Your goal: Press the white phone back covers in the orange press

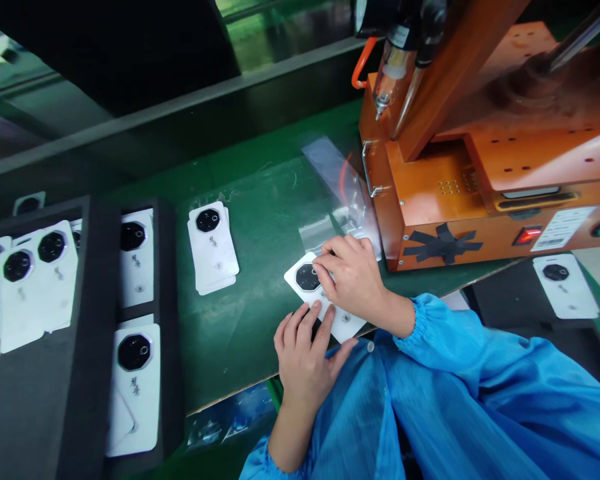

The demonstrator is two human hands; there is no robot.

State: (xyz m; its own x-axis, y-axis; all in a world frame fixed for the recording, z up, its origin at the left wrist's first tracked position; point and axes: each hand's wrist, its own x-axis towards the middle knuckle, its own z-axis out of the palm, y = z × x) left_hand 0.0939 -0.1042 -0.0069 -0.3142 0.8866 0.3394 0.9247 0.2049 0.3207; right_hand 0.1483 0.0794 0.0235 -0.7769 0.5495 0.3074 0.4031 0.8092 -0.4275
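A white phone back cover (347,325) with a black octagonal camera area lies tilted on the green tabletop near its front edge. My left hand (305,353) rests with its fingers spread, the fingertips against the lower left side of this cover. Over the upper part of the cover is my right hand (353,277), its thumb and forefinger pinched together at the edge of the camera area. Whatever is between those fingertips is hidden or too small to name. To the left lies a small stack of similar back covers (214,257).
An orange machine (430,220) with red and green buttons stands at the right. Clear plastic film (347,183) lies beside it. Dark foam trays (167,373) at the left hold several white covers. Another cover (567,290) lies on a dark tray at far right.
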